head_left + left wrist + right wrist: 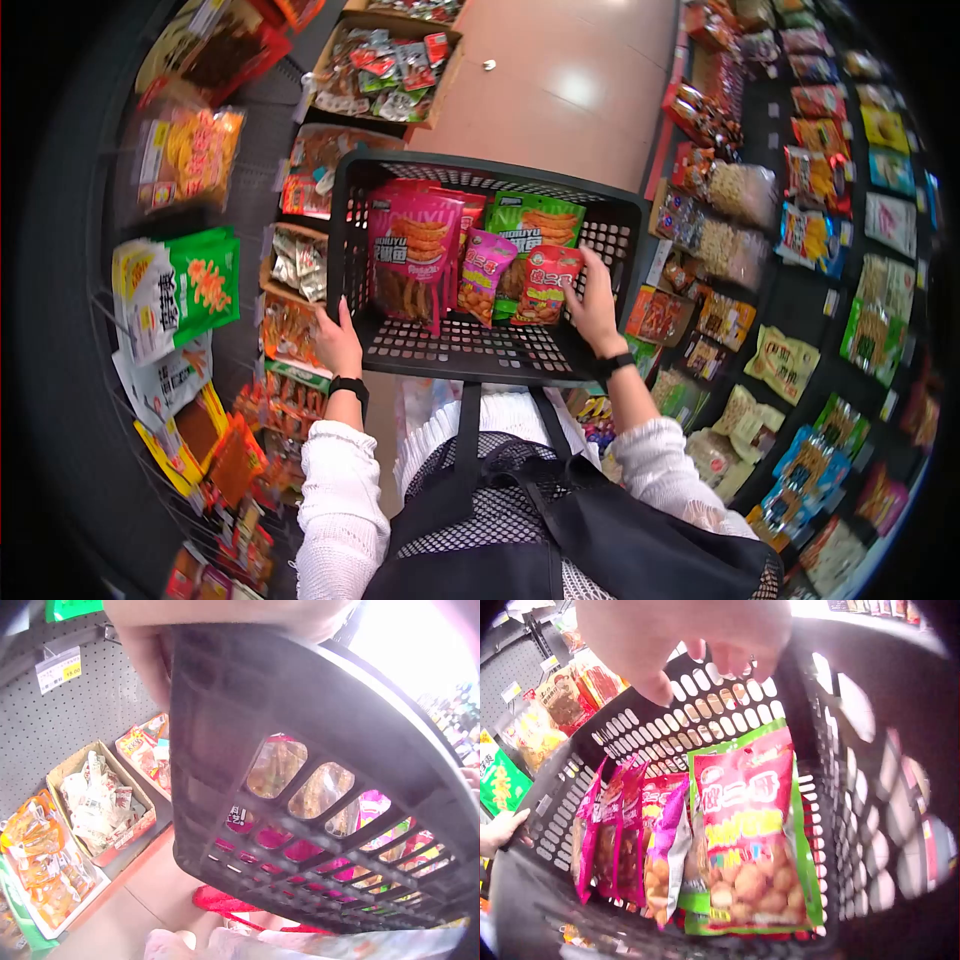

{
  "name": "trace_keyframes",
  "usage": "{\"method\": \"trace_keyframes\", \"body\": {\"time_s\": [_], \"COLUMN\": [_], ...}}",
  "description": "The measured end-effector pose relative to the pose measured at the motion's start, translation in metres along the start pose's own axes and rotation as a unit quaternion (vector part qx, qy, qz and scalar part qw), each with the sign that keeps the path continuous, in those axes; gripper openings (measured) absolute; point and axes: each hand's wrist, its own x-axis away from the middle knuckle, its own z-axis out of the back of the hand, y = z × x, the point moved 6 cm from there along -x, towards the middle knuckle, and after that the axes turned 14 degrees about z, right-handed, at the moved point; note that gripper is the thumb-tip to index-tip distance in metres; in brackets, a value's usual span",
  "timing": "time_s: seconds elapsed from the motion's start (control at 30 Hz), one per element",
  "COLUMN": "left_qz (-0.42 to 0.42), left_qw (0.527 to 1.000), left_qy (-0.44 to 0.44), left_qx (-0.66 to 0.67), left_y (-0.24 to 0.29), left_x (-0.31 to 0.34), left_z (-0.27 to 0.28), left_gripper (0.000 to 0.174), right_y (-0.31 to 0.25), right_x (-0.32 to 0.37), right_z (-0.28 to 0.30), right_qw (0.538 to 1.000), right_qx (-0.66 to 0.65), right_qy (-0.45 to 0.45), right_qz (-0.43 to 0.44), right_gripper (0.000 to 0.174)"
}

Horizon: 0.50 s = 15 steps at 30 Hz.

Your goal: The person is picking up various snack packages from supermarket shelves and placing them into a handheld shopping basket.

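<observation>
A black plastic shopping basket (350, 245) hangs in front of me. My left hand (340, 343) grips its left rim, thumb inside. Over the right rim reaches my right hand (594, 305), its loosely bent fingers just above a red snack packet (750, 832) and holding nothing in the right wrist view. That packet leans on a green pouch (540, 218). Beside them stand a purple-pink packet (484, 275) and several pink pouches (415, 250). The left wrist view shows the basket's slotted wall (217, 750) from outside, with pink packaging behind the slots.
Snack racks flank me: a pegboard (135, 682) with hanging packets on the left, shelves of bagged snacks (740, 245) on the right. Open cartons (385, 75) of small packets line the left side low down. Ahead runs the tiled floor (560, 80).
</observation>
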Motion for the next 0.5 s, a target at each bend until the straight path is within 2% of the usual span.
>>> {"method": "trace_keyframes", "body": {"time_s": [0.07, 0.1, 0.17, 0.2, 0.23, 0.27, 0.3, 0.33, 0.37, 0.4, 0.43, 0.5], "left_qz": [0.015, -0.004, 0.024, 0.040, 0.049, 0.065, 0.038, 0.019, -0.002, 0.021, -0.003, -0.019], "left_qw": [1.000, 1.000, 0.998, 0.997, 0.996, 0.992, 0.989, 0.989, 0.987, 0.987, 0.990, 0.984], "left_qy": [-0.023, -0.008, -0.046, -0.054, -0.064, -0.099, -0.094, -0.061, -0.028, -0.024, 0.012, 0.075], "left_qx": [-0.014, -0.020, 0.046, 0.038, 0.034, 0.050, 0.107, 0.132, 0.155, 0.155, 0.143, 0.160], "left_y": [-0.005, -0.007, 0.003, 0.001, 0.004, 0.010, 0.015, 0.012, 0.007, -0.001, 0.001, 0.005], "left_x": [0.006, 0.012, 0.030, 0.033, 0.032, 0.031, 0.031, 0.034, 0.040, 0.048, 0.057, 0.078], "left_z": [0.006, 0.005, 0.012, 0.013, 0.010, 0.012, 0.015, 0.019, 0.024, 0.024, 0.035, 0.052], "left_gripper": [0.042, 0.041, 0.043, 0.045, 0.047, 0.048, 0.047, 0.048, 0.048, 0.049, 0.050, 0.051], "right_y": [0.039, 0.060, 0.075, 0.075, 0.080, 0.083, 0.085, 0.098, 0.097, 0.090, 0.084, 0.057], "right_x": [-0.014, -0.015, -0.023, -0.025, -0.024, -0.020, -0.015, -0.008, -0.004, -0.002, 0.002, 0.003], "right_z": [-0.034, -0.047, -0.050, -0.049, -0.048, -0.045, -0.042, -0.048, -0.048, -0.045, -0.044, -0.035], "right_qw": [0.993, 0.982, 0.958, 0.949, 0.954, 0.945, 0.933, 0.942, 0.920, 0.926, 0.931, 0.894], "right_qx": [0.077, 0.115, 0.071, 0.046, 0.041, 0.031, 0.022, -0.015, 0.000, -0.030, -0.064, -0.178], "right_qy": [-0.092, -0.150, -0.275, -0.306, -0.294, -0.316, -0.337, -0.320, -0.369, -0.366, -0.356, -0.392], "right_qz": [0.002, 0.000, -0.051, -0.070, -0.032, -0.077, -0.122, -0.102, -0.129, -0.089, -0.054, -0.126], "right_gripper": [0.053, 0.051, 0.048, 0.045, 0.042, 0.037, 0.032, 0.024, 0.019, 0.017, 0.015, 0.013]}}
